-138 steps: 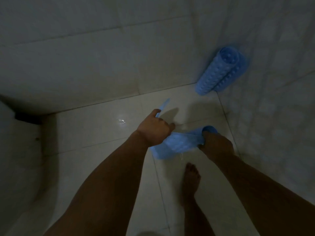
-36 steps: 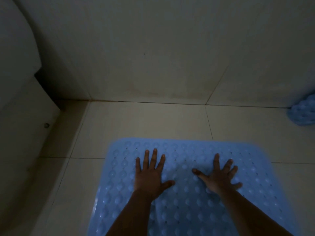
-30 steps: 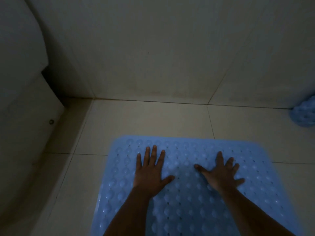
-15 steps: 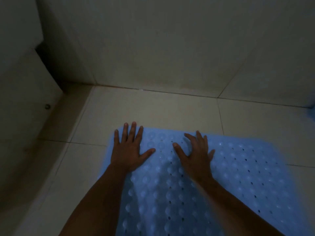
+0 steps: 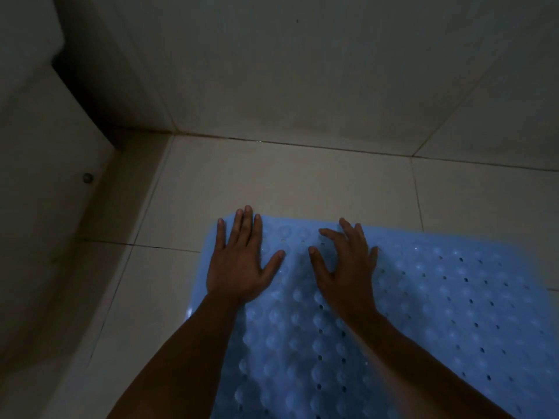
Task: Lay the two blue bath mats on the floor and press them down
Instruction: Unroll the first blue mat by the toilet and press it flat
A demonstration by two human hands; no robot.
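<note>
Head view: no brand, label or writing can be read anywhere in the dim light. A blue bath mat (image 5: 408, 313) lies flat on the tiled floor (image 5: 287, 182), its far edge near the wall (image 5: 302, 71). The left hand (image 5: 239, 264) rests palm-down on the mat's far left corner, fingers straight, grip released. The right hand (image 5: 348, 267) presses just beside it, fingers spread and slightly bent, grasping nothing.

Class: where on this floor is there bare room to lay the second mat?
Bare tile lies between the mat and the wall, and left of the mat towards the step. The mat's near-left corner is crowded: left hand and right hand press there.
</note>
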